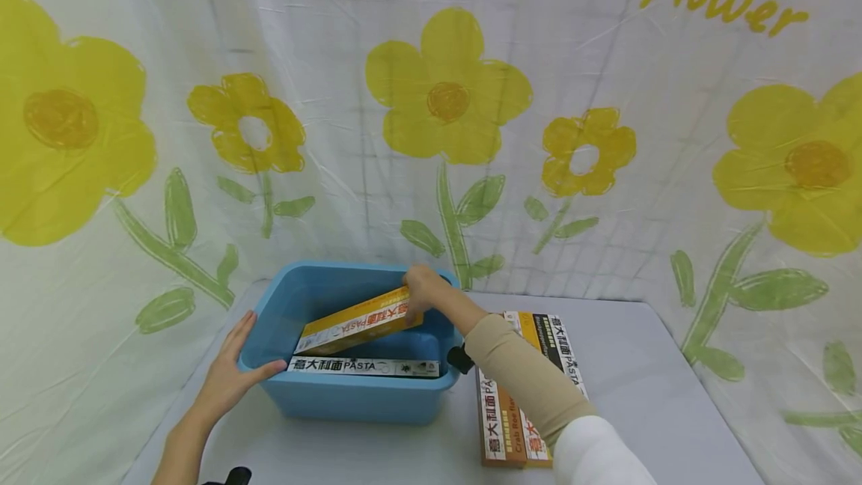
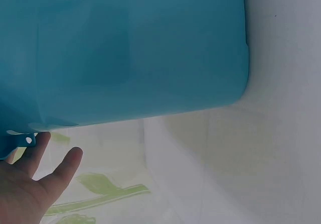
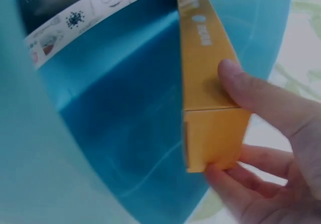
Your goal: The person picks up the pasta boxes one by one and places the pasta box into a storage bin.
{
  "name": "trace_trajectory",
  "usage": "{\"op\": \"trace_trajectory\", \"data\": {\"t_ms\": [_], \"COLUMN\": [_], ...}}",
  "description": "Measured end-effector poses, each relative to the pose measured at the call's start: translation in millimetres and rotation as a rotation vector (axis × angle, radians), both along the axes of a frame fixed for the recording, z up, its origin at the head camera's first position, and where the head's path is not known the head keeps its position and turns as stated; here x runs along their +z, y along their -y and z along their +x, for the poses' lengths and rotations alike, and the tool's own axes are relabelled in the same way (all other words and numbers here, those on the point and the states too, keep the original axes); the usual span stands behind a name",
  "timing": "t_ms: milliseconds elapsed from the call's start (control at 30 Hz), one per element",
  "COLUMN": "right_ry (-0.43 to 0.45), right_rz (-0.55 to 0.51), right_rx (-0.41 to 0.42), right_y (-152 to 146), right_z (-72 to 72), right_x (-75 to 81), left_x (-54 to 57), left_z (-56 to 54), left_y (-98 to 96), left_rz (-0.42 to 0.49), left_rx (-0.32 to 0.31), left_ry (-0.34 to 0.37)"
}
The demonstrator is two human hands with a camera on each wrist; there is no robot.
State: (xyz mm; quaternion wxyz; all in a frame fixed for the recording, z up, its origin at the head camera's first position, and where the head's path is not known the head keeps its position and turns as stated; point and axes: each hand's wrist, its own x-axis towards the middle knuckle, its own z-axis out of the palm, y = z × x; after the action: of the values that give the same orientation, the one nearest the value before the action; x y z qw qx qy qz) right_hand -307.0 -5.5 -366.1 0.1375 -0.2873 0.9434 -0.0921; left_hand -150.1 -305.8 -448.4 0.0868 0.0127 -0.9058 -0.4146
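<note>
My right hand pinches one end of a yellow pasta box inside the blue bin. The box slants, with its held end raised toward the bin's right side. In the right wrist view, the thumb lies on the top of the yellow box and the fingers are under its end. A black-and-white pasta box lies along the bin's front wall. At the bin's left front corner, my left hand touches the rim, its thumb and fingers extended and spread.
Right of the bin, several pasta boxes lie side by side on the white table, partly hidden by my right forearm. A curtain with yellow flowers hangs behind the table.
</note>
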Motion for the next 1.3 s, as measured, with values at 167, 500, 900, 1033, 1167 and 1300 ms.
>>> {"op": "trace_trajectory", "data": {"t_ms": [167,500,900,1033,1167,1300], "right_ry": [0.096,0.080,0.050,0.007,-0.058,-0.083], "right_rz": [0.018,-0.469,-1.047,-1.062,-1.008,-0.954], "right_rx": [-0.026,-0.039,-0.323,-0.412,-0.479,-0.602], "right_y": [-10.6,-51.2,-123.6,-153.3,-180.7,-202.9], "right_z": [0.4,10.6,70.1,90.8,109.2,129.2], "right_x": [-1.4,0.4,-18.6,-31.2,-43.9,-56.2], "left_x": [-0.8,0.1,-1.4,0.0,-0.5,-1.8], "left_z": [-1.8,-2.4,-2.9,-2.4,-2.0,-3.1], "left_y": [-2.0,1.0,2.5,2.2,2.1,1.4], "left_rz": [0.003,-0.006,-0.009,-0.006,-0.002,-0.001], "left_rx": [-0.003,-0.006,-0.006,-0.005,-0.003,-0.006], "left_ry": [0.013,0.019,0.046,0.055,0.035,0.021]}}
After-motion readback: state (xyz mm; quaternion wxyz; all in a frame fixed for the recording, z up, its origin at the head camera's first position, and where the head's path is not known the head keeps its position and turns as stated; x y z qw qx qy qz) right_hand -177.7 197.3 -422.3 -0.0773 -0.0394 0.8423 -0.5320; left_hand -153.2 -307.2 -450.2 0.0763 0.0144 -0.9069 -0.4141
